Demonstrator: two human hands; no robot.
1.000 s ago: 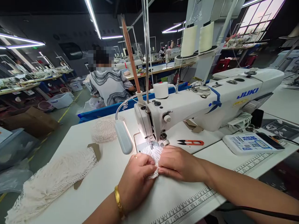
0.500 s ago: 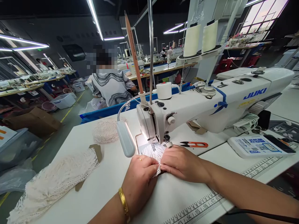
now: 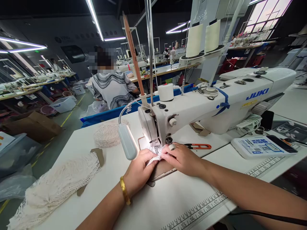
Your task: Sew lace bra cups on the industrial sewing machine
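"First, the hands: what is each one doing?"

"Left hand [image 3: 139,167]: thumb and fingers closed on the white lace [image 3: 157,157], gripping its near left part. Right hand [image 3: 183,158]: thumb and fingertips pinching the same piece from the right."

"And the lace, relative to them?"

"Directly between the two sets of fingertips, bunched, touching both hands. Its far part lies under the needle end of the sewing machine [image 3: 187,110], at the presser foot; exact contact there is too small to tell. The near edge shows a row of holes, and a brownish plate [image 3: 163,171] sits just below it."

"Next, close surroundings?"

"Gold bracelet [image 3: 124,188] on the left wrist. Grey lamp [image 3: 128,143] beyond the left hand, lit toward the needle. Orange-handled snips [image 3: 199,146] just past the right hand, partly hidden by it."

"Further out?"

"On the table [image 3: 144,207], left: a long cream lace bundle [image 3: 62,180], with a rounder bundle [image 3: 109,134] behind it. Right: a white slab with blue print [image 3: 251,148]. Printed ruler [image 3: 199,211] along the near edge. Beyond the table, a co-worker in a wavy-patterned top [image 3: 112,89], seen from behind."
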